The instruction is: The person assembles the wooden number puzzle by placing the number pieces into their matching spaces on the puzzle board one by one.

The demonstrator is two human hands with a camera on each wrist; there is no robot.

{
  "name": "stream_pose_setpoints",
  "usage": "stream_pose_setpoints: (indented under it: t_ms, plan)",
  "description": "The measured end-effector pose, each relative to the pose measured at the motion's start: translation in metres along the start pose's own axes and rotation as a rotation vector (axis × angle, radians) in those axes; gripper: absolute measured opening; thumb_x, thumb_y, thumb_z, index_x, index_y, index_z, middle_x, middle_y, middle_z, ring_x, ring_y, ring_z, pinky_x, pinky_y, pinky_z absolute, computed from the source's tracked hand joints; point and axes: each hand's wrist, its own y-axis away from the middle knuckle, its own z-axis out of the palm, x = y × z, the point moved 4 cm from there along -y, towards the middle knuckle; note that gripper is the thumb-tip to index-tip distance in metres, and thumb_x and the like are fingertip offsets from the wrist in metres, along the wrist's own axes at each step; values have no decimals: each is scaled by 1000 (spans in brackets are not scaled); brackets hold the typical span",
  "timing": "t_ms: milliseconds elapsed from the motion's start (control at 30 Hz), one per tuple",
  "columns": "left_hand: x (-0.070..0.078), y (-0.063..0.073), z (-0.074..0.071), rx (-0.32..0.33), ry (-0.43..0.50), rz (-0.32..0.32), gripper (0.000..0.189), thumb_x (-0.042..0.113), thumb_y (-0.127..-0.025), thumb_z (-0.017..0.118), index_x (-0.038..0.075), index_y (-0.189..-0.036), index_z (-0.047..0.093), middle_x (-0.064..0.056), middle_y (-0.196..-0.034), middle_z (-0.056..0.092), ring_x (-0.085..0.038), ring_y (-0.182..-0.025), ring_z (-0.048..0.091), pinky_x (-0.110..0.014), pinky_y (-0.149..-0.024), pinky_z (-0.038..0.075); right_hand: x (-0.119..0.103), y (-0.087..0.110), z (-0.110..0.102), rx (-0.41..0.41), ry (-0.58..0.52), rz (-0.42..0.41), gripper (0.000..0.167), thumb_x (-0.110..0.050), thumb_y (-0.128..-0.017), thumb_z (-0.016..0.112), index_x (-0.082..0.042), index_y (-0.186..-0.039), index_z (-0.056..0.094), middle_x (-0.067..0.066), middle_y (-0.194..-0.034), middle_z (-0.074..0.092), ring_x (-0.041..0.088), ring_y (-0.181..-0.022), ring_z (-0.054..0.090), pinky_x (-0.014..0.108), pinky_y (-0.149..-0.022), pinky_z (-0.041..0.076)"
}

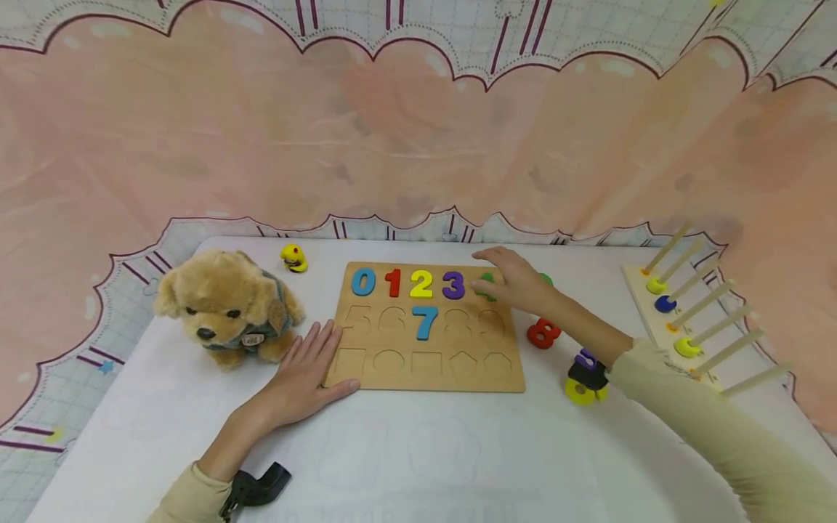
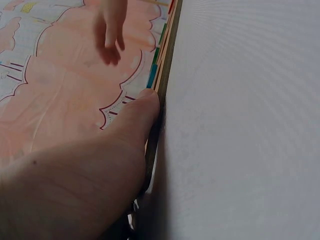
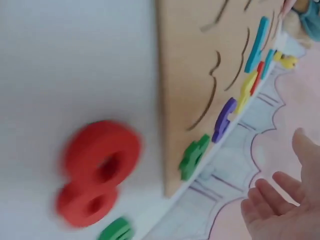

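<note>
A wooden number board [image 1: 402, 341] lies on the white table. Its top row holds a blue 0 [image 1: 355, 282], red 1 [image 1: 394, 283], yellow 2 [image 1: 421, 293], purple 3 [image 1: 459, 285] and green 4 [image 3: 194, 157]; a blue 7 [image 1: 426, 323] sits in the second row. My left hand [image 1: 297, 385] rests against the board's left edge, fingers straight, thumb along the near edge. Over the top right corner hovers my right hand [image 1: 519, 280], partly hiding the 4 in the head view. The right wrist view shows its fingers spread loosely with nothing in them.
Right of the board lie a red 8 [image 1: 543, 334], a partly hidden green piece [image 3: 116, 231], a purple piece [image 1: 586, 357] and a yellow piece [image 1: 578, 392]. A plush dog [image 1: 225, 305] and toy duck [image 1: 294, 257] stand left. A pegged wooden stand [image 1: 634, 283] is at the right.
</note>
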Motion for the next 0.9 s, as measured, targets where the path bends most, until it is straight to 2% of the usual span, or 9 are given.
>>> stream_pose_setpoints:
  t_ms: [167,333,433,633,900]
  plan:
    - [2,-2,-2,3,9,4,96,62,-90,55,4,-155,15,-19,-164,7,-40,-151,2,-60,-119,2,24,54,-15,39,-10,17,57,-29,-92,67,-1,-138,49,20,-140,51,40,-129,48,58,-104,43]
    - [2,-1,-1,-2,10,6,96,62,-90,54,4,-156,14,-19,-164,7,-40,-151,2,-60,-120,2,43,109,-22,38,11,86,57,-30,-90,69,-3,-136,50,21,-137,53,42,-128,47,62,-102,42]
    - [1,0,0,0,16,7,97,62,-90,55,4,-156,15,-19,-164,6,-41,-151,2,-60,-119,2,51,134,-25,49,29,113,57,-31,-89,70,-2,-135,51,22,-136,53,43,-127,47,63,-101,43]
    - [-2,0,3,-18,28,-5,98,63,-89,55,4,-156,14,-19,-164,5,-40,-151,0,-60,-119,1,64,163,-22,63,31,125,58,-31,-87,73,-3,-133,53,21,-133,55,44,-125,48,64,-99,43]
    - [0,-2,0,-13,32,3,97,61,-90,55,4,-156,13,-20,-164,5,-40,-151,0,-61,-119,1,65,179,-19,57,24,120,59,-32,-85,74,-3,-132,54,21,-132,56,43,-122,50,64,-97,45]
